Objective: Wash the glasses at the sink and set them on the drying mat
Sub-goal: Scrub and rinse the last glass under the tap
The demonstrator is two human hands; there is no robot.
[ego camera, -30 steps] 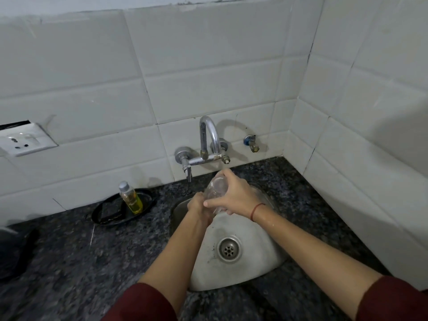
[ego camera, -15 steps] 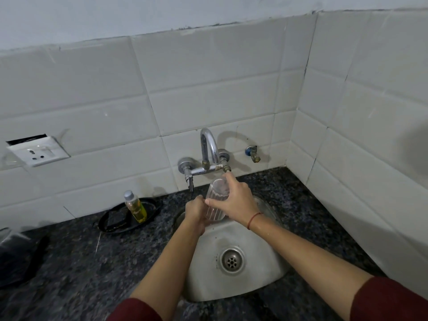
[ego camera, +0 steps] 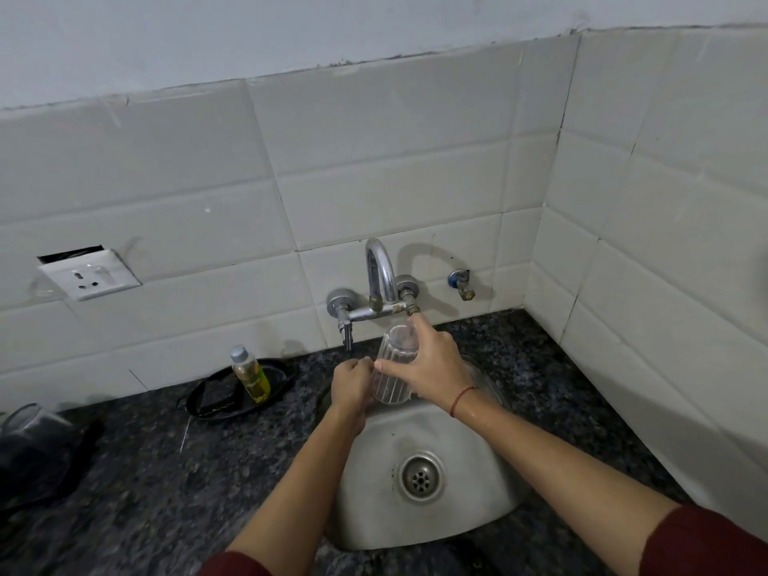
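Fingers of the right hand curl round the ribbed glass, left hand curled just beside them, grip unclear: light, wet, slippery, breakable, best held mid-wall, I'd say.

Dim, even light; soft tap shadow on tiles, wide-angle bending at edges, left corner blurred.

Well left of the sink, a dark blurred heap is cut by the frame edge; we cannot name it. Over the sink, the right grip hides the far side of the glass.
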